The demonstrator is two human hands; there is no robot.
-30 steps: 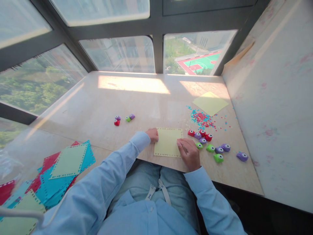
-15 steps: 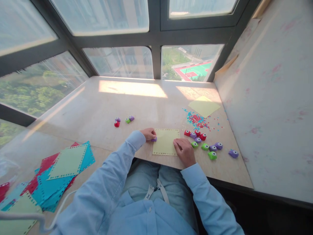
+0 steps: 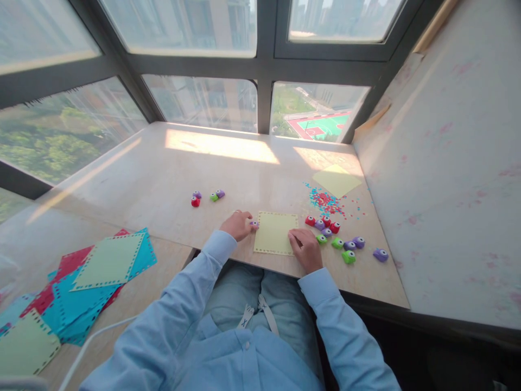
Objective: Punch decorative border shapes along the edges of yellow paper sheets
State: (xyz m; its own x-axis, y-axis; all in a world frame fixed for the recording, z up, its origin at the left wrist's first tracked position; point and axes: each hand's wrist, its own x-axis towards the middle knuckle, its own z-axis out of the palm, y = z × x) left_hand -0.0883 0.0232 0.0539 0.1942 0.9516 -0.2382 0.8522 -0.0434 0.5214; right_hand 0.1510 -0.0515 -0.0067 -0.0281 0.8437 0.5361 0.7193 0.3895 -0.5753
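Note:
A pale yellow sheet of paper with small holes punched along its edges lies on the table in front of me. At its left edge my left hand has its fingers closed around a small purple craft punch, partly hidden by the fingers. My right hand rests on the sheet's right edge, fingers bent and pressed on the paper. Just beyond that hand sit several red, purple and green punches, such as a green one.
Red and blue paper bits lie scattered at the right, beside another yellow sheet. Four-square groupings aside, a red punch and a green punch stand farther left with purple ones. Punched coloured sheets overlap at the left. A white cable runs nearby.
My left hand has shifted slightly left and its fingers have loosened a little, showing more of the purple punch. My right hand stays on the sheet. The camera view has tilted slightly.

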